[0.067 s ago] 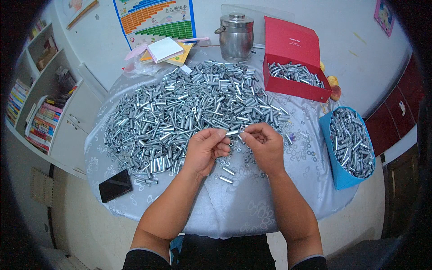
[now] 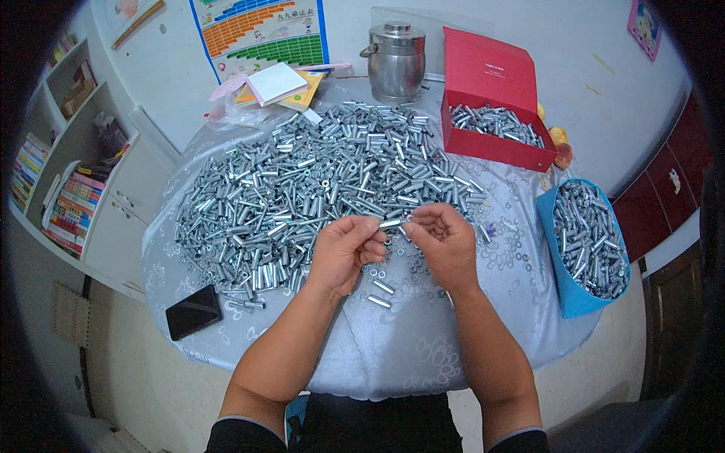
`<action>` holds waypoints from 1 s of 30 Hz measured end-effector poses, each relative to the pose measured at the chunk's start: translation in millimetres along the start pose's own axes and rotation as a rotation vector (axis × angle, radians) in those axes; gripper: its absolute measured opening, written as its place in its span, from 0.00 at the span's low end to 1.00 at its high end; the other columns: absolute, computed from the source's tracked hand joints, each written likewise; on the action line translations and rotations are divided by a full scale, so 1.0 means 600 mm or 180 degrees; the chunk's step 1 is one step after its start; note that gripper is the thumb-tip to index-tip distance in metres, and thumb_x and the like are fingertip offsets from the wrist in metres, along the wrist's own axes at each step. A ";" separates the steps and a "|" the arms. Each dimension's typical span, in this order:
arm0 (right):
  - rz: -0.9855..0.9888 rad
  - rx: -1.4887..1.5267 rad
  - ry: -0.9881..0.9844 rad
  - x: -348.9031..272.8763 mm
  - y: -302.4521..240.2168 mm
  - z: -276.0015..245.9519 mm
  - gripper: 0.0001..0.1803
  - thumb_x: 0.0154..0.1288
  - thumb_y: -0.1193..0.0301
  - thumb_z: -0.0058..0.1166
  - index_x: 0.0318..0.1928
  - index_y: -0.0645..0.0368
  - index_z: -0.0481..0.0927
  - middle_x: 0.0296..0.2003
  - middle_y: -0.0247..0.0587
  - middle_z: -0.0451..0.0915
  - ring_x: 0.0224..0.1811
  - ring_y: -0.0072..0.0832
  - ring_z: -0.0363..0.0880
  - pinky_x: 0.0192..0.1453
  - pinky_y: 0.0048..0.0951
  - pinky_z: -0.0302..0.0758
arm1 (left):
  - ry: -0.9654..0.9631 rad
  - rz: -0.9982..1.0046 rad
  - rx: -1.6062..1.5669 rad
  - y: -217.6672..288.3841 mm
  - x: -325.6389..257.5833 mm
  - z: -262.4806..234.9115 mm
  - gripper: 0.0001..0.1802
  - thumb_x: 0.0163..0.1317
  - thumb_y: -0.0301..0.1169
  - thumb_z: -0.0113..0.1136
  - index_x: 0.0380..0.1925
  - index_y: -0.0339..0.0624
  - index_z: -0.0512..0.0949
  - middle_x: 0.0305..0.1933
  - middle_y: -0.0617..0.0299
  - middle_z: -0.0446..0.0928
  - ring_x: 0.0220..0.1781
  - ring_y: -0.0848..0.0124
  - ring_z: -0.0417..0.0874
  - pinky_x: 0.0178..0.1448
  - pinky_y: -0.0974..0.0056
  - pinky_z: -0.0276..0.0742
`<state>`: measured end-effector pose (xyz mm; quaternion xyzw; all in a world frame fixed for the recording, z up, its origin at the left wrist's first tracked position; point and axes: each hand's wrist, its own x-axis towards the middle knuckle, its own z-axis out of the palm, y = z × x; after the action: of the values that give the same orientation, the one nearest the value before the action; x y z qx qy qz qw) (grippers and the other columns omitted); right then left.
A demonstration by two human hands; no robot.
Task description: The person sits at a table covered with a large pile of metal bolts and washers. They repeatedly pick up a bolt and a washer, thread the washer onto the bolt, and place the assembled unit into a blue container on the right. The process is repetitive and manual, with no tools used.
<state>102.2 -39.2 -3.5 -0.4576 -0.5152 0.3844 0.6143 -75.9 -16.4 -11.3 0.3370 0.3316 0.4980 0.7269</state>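
Note:
Between my two hands, over the table's near middle, is a short shiny metal sleeve (image 2: 390, 223). My left hand (image 2: 347, 249) pinches its left end between thumb and fingers. At its right end are the closed thumb and fingertips of my right hand (image 2: 444, 245); whether they hold a small separate part there is too small to tell. A wide heap of similar metal sleeves (image 2: 302, 181) spreads beyond and left of my hands. Two loose sleeves (image 2: 381, 294) lie on the cloth just below them, with small metal washers (image 2: 377, 273) scattered nearby.
A blue container (image 2: 563, 257) full of metal parts stands at the right. Behind it sits an open red box (image 2: 498, 155) with more parts. A steel pot (image 2: 396, 64), a notepad (image 2: 277, 83) and a black phone (image 2: 193, 312) rest on the cloth-covered table (image 2: 362, 362).
The fingers of my right hand have lifted very slightly at the sleeve's right end. My left hand and the sleeve stay in place.

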 end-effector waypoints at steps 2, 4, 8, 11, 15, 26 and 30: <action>0.0176 -0.0038 -0.0101 0.000 -0.004 -0.005 0.10 0.59 0.77 0.64 0.42 0.65 0.82 0.35 0.38 0.83 0.35 0.19 0.80 0.41 0.21 0.77 | 0.0020 -0.0022 0.0063 0.001 -0.001 0.002 0.08 0.66 0.31 0.60 0.35 0.37 0.79 0.30 0.58 0.82 0.25 0.74 0.83 0.29 0.72 0.81; 0.0316 -0.0086 -0.0183 0.001 -0.008 -0.008 0.11 0.59 0.76 0.64 0.42 0.65 0.83 0.35 0.38 0.84 0.35 0.19 0.80 0.40 0.21 0.77 | 0.0026 -0.0044 0.0078 0.002 -0.002 0.002 0.08 0.66 0.31 0.60 0.35 0.36 0.79 0.30 0.58 0.82 0.25 0.74 0.83 0.29 0.72 0.81; 0.0358 -0.0248 -0.0294 0.001 -0.009 -0.012 0.10 0.60 0.75 0.64 0.42 0.65 0.84 0.35 0.38 0.84 0.34 0.20 0.80 0.39 0.20 0.76 | -0.0043 -0.0127 -0.0075 0.002 0.000 -0.001 0.09 0.66 0.32 0.60 0.35 0.36 0.79 0.30 0.58 0.83 0.26 0.74 0.83 0.29 0.71 0.82; 0.0162 -0.0420 -0.0344 0.002 -0.009 -0.012 0.10 0.60 0.75 0.63 0.42 0.64 0.84 0.35 0.39 0.84 0.34 0.21 0.80 0.39 0.22 0.76 | -0.0136 -0.0199 -0.0250 0.000 0.003 -0.006 0.09 0.67 0.32 0.59 0.35 0.36 0.79 0.30 0.57 0.83 0.26 0.73 0.83 0.29 0.71 0.82; -0.0567 -0.0841 -0.0451 0.001 -0.011 -0.012 0.10 0.61 0.73 0.62 0.43 0.63 0.85 0.35 0.41 0.83 0.33 0.23 0.79 0.38 0.24 0.75 | -0.0076 -0.0232 -0.0332 -0.002 0.001 -0.008 0.08 0.67 0.31 0.59 0.36 0.36 0.79 0.30 0.57 0.83 0.26 0.73 0.84 0.29 0.71 0.83; -0.0796 -0.3073 -0.1284 -0.005 0.005 -0.026 0.10 0.53 0.70 0.66 0.37 0.57 0.84 0.34 0.44 0.81 0.37 0.40 0.80 0.43 0.37 0.77 | 0.0235 -0.0026 -0.0400 0.011 0.006 -0.011 0.08 0.66 0.31 0.60 0.38 0.38 0.78 0.31 0.58 0.82 0.26 0.74 0.83 0.28 0.71 0.81; -0.0679 -0.3347 -0.1426 -0.003 0.011 -0.023 0.11 0.53 0.69 0.66 0.37 0.57 0.84 0.33 0.43 0.80 0.38 0.41 0.80 0.44 0.38 0.77 | 0.0280 -0.0019 -0.0316 0.007 0.006 -0.010 0.07 0.66 0.30 0.60 0.39 0.38 0.77 0.31 0.58 0.82 0.26 0.73 0.83 0.28 0.69 0.82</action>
<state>115.4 -41.5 -10.9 -0.5542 -0.7976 0.1004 0.2158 -81.7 -10.9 -11.7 0.2773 0.3392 0.5260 0.7290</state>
